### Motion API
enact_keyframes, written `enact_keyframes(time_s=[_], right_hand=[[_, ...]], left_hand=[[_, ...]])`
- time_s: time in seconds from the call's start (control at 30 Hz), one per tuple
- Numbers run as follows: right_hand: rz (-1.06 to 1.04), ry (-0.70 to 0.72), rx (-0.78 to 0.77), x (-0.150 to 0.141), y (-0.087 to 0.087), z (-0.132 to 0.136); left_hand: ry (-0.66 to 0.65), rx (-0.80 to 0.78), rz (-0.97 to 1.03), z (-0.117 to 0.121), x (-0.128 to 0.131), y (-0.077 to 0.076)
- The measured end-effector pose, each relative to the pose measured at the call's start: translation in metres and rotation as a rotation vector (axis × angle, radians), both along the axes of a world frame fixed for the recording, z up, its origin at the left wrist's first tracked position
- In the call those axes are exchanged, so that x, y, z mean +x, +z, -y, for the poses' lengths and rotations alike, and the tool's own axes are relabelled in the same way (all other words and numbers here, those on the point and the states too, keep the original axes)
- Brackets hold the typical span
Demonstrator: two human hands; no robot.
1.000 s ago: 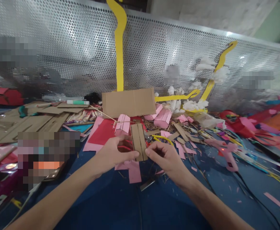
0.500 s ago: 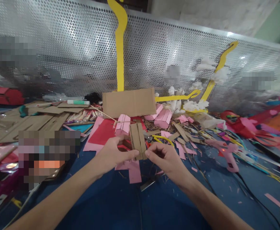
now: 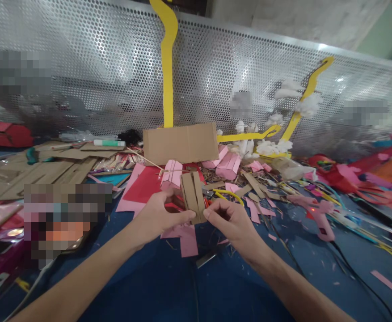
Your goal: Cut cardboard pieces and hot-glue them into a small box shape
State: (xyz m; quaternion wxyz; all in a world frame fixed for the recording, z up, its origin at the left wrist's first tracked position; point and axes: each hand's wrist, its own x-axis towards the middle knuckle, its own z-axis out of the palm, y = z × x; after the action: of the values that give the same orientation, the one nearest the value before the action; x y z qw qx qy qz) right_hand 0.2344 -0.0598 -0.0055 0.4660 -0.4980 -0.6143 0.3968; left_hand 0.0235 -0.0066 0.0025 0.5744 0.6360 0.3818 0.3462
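Observation:
A small folded piece of brown cardboard (image 3: 191,197) with creases along its length is held upright between my hands. My left hand (image 3: 164,212) grips its left side, thumb across the lower front. The fingertips of my right hand (image 3: 227,219) pinch its lower right edge. Just behind the cardboard, partly hidden, lie pliers with yellow handles (image 3: 229,195). Pink paper (image 3: 189,241) cut in a cross-like shape lies on the blue table beneath my hands, near a small metal blade-like piece (image 3: 206,259).
To the right rests a pink glue gun (image 3: 316,212), its light on and its cord trailing forward. A cardboard box (image 3: 180,144) stands at the back before a perforated metal screen (image 3: 122,58). Cardboard sheets (image 3: 48,176) are piled on the left; pink folded paper shapes (image 3: 229,165) sit behind.
Almost nothing differs. The cardboard piece and my fingers have shifted very slightly, and both hands keep their hold on it.

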Motion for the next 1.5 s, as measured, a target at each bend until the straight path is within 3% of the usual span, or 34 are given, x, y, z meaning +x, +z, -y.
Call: enact_keyframes(time_s=[0.7, 1.17, 1.5], right_hand=[[0.019, 0.005, 0.008, 0.000, 0.003, -0.001], [0.155, -0.129, 0.098, -0.002, 0.005, 0.002], [0.090, -0.025, 0.032, -0.003, 0.004, 0.003]], left_hand=[[-0.057, 0.085, -0.003, -0.003, -0.004, -0.001], [-0.017, 0.135, -0.109, 0.000, 0.000, 0.005], [0.027, 0.201, -0.188, 0.002, -0.001, 0.003]])
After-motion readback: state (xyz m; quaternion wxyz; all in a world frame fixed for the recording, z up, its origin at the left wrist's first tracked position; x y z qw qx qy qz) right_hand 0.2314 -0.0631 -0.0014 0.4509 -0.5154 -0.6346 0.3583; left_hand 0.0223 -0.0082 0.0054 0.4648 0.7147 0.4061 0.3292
